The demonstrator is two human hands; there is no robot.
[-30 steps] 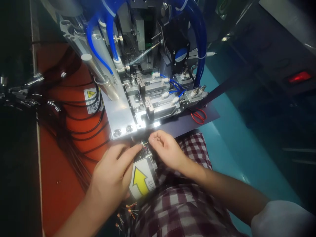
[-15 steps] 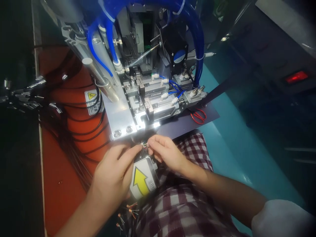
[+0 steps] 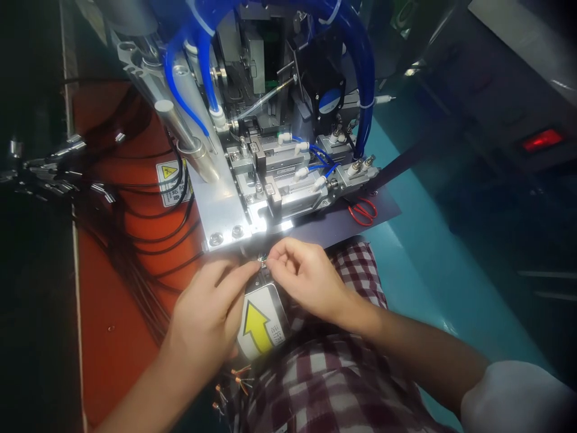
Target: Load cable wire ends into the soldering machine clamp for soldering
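At far left, hard, shiny metal cable ends (image 3: 54, 174) lay bunched; smooth black cables (image 3: 130, 273) curved rightward over a flat orange-red surface (image 3: 112, 367). The left hand (image 3: 207, 307) pinched a tuft of thin wires (image 3: 262, 260) between thumb and finger, just on the near side of the machine's polished metal plate (image 3: 223, 210). The wires looked nearly weightless, limp and easily snapped, likely best held close to the sheath, with single strands taken lightly at their tips. Nearer lay a white label with a yellow arrow (image 3: 256, 325). To its right, the right hand (image 3: 306, 279) had thumb and forefinger closed on the wires' tips, above soft checked cloth (image 3: 315, 385).
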